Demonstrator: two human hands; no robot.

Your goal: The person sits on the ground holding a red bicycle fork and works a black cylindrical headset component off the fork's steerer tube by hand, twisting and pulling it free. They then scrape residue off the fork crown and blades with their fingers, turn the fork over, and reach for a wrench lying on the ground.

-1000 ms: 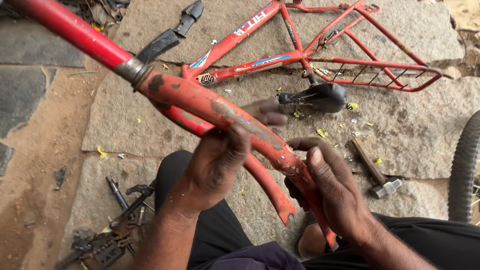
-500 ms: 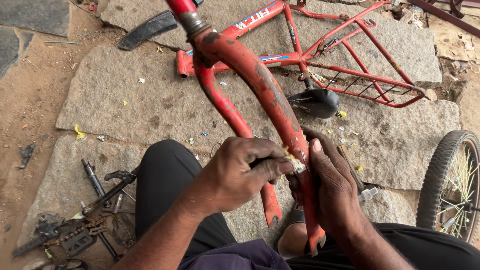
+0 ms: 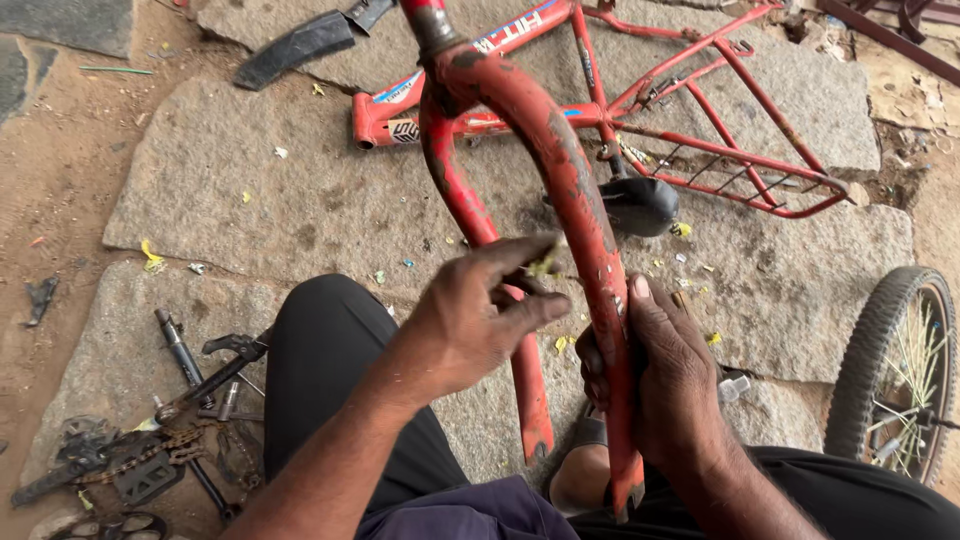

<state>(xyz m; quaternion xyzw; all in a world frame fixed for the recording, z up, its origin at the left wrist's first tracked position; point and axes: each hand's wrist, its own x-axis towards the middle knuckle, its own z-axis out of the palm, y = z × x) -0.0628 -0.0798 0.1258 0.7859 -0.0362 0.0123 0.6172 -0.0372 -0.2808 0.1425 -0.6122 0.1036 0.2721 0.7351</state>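
my right hand (image 3: pixel 665 385) grips the red fork (image 3: pixel 560 180) leg, left hand (image 3: pixel 480 315) pinches a yellow scrap (image 3: pixel 545 263) w/ fingertips.

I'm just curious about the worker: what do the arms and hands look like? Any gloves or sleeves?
No gloves. Both the left hand and the right hand are bare, and smudged with dark grime on the fingers. The forearms are bare too, with no sleeves, watch or rings in view. Fingernails are short.
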